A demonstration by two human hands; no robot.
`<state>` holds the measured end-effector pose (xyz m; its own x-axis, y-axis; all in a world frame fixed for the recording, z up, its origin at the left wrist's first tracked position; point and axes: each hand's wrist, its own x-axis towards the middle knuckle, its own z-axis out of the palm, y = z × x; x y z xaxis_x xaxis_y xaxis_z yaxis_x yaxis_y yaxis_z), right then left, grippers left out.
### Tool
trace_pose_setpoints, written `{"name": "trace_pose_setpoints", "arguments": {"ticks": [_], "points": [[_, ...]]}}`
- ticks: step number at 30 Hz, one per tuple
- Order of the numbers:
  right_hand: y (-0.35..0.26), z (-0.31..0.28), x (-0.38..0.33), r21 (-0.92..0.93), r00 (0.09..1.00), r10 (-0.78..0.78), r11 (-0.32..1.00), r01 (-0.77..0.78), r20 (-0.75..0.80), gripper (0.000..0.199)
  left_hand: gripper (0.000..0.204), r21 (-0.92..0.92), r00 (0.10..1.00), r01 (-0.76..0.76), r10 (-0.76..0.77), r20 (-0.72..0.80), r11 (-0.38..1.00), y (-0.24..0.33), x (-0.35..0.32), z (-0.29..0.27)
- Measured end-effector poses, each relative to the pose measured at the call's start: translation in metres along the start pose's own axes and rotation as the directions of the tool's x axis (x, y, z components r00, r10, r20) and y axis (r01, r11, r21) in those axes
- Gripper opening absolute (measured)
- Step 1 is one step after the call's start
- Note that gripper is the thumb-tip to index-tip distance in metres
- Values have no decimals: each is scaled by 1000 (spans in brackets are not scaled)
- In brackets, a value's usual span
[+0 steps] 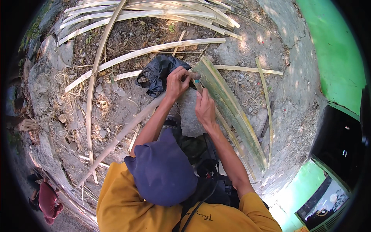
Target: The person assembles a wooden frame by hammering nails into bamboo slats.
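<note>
My right hand [205,106] is wrapped round the short handle of a hammer [198,86]. Its greyish head, with a blue-green band, is at the upper end of a split green bamboo piece [228,106]. Close beside the hammer head, my left hand [177,82] is closed with its fingers pinched together; what they hold, if anything, is too small to make out. The bamboo slants from just ahead of my hands down to the right, past my right forearm. A crumpled black plastic bag [158,74] lies against the left side of my left hand.
Pale bamboo strips [154,14] are heaped at the far side. A long strip [92,85] stands out on the left, and another strip [266,112] lies to the right. Right of the rough ground is a green wall [336,54]. Another person [50,203] is at the lower left.
</note>
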<state>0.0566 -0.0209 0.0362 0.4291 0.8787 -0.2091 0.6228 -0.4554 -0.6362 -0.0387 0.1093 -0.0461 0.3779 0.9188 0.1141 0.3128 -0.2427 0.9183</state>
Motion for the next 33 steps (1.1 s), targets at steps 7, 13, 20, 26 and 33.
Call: {"name": "trace_pose_setpoints", "arguments": {"ticks": [7, 13, 20, 26, 33], "points": [[2, -1, -1, 195, 968, -146, 963, 187, -207, 22, 13, -6, 1000, 4, -4, -11, 1000, 1, 0, 0], [22, -12, -10, 146, 997, -25, 989, 35, -69, 24, 15, 0, 1000, -19, 19, -13, 1000, 4, 0, -1], [59, -52, -23, -250, 982, -49, 968, 2, -181, 87, 16, 13, 1000, 5, -5, 5, 1000, 7, 0, -1], [75, -62, -21, -319, 996, 49, 945, -70, -73, 101, 14, 38, 1000, -19, 19, 6, 999, 11, 1, -2], [77, -62, -19, -366, 990, 124, 920, -140, -68, 94, 13, 15, 998, -65, 65, -9, 998, 10, -2, -4]]}}
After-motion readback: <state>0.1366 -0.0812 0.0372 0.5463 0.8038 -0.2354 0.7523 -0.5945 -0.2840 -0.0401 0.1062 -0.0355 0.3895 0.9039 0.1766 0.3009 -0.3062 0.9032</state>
